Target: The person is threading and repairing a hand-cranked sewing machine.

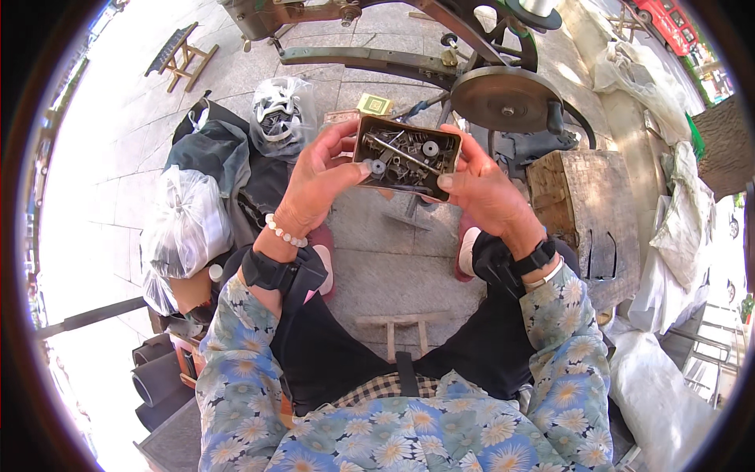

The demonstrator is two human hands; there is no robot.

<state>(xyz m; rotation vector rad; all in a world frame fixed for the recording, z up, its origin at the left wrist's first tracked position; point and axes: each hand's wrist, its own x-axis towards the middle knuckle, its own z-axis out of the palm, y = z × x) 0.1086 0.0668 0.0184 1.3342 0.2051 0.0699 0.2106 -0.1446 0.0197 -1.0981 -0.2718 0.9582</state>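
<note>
Paved ground (377, 291) is seen beneath and ahead of the seated person, brightly lit toward the left edge of the view. At the top, a dark metal machine (472, 67) with a round wheel (505, 98) is positioned on the paving. A small wooden stool (187, 59) is placed well apart at upper left.

An open rectangular tin (403, 189) is held up above the paving, between the person's feet and the machine. It is supported from both ends. By the left hand (324, 171) the left end is gripped: fingers are curled around the far corner, and the thumb is laid at the near left corner, beside a grey disc (378, 167). By the right hand (489, 185) the right end is gripped, with the thumb pressed at the near right corner and the fingers wrapped along the side. Both hands are closed only as far as the tin allows.

Inside the tin, many small dark metal parts are jumbled together. A thin metal rod (387, 145) is laid diagonally across them; a second grey disc (430, 148) is noted near the right end. Most smaller pieces cannot be identified.

To the left, shoes (281, 118) are contained in a clear bag, and a knotted white bag (189, 220) is set nearer. To the right, eyeglasses (602, 256) are rested on a worn wooden box (613, 200).
</note>
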